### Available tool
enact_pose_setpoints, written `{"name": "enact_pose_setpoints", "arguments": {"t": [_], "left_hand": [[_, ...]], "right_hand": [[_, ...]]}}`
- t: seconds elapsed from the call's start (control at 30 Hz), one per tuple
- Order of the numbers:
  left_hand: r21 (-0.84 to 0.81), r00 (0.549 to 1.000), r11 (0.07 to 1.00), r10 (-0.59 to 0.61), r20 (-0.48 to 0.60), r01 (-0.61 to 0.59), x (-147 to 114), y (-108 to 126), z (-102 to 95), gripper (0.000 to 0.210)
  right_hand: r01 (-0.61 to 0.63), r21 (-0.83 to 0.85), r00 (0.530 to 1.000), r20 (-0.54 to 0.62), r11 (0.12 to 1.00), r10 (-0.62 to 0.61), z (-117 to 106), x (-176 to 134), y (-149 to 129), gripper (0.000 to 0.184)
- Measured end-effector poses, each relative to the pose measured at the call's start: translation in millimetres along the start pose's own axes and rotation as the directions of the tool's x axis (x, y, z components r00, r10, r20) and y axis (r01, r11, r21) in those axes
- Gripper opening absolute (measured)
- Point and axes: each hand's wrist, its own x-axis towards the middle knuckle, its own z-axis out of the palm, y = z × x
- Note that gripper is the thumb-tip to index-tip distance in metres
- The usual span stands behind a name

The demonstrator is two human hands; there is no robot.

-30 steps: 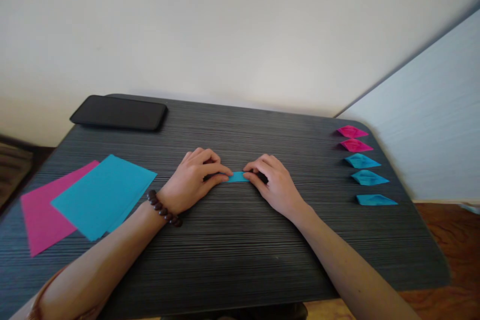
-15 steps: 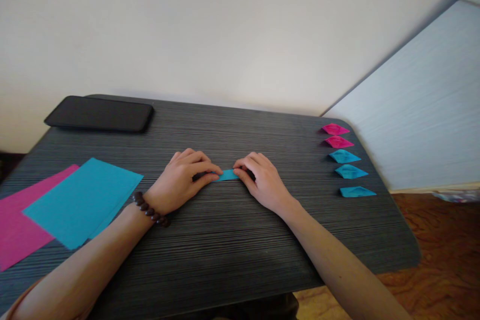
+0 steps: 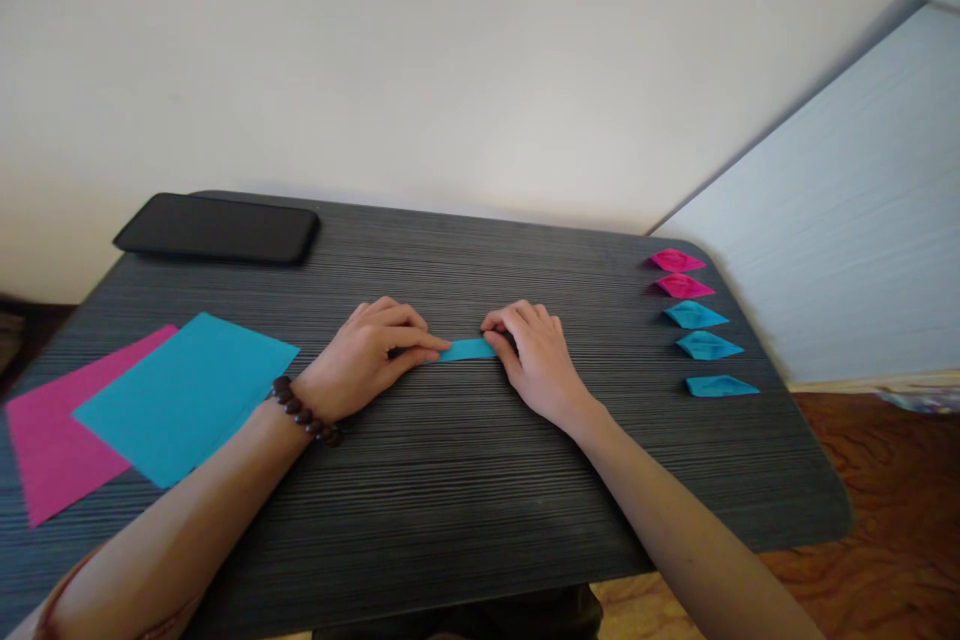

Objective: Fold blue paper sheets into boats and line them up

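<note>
A narrow folded strip of blue paper (image 3: 468, 349) lies across the middle of the dark table (image 3: 465, 480). Its left end is pinched between the thumb and fingers of my left hand (image 3: 373, 352), which has a dark bead bracelet (image 3: 304, 415) at the wrist. At the strip's other end, the thumb and forefinger of my right hand (image 3: 536, 360) are closed on the paper. Both ends of the strip are partly hidden by my fingers.
To the left, blue paper sheets (image 3: 191, 390) overlap a pink sheet (image 3: 67, 445). A black phone-like slab (image 3: 217, 228) rests at the back left. Along the right edge stand folded pink paper boats (image 3: 679, 261) and several blue ones (image 3: 709, 345). A wall rises behind the table.
My right hand has shifted slightly right along the strip, and more blue paper shows between my hands. My left hand still pinches its end. The whole view has moved a little.
</note>
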Motion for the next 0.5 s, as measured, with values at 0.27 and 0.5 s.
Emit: {"name": "enact_pose_setpoints", "arguments": {"t": [0.27, 0.5], "left_hand": [[0.027, 1.000, 1.000, -0.002, 0.007, 0.001, -2.0, -1.3, -0.4, 0.020], [0.050, 0.998, 0.998, -0.042, 0.043, 0.040, -3.6, -3.9, -4.0, 0.022]], "right_hand": [[-0.056, -0.038, 0.997, -0.045, 0.998, 0.055, 3.9, 1.0, -6.3, 0.019], [-0.058, 0.032, 0.998, -0.009, 0.998, 0.058, 1.0, 1.9, -2.8, 0.009]]}}
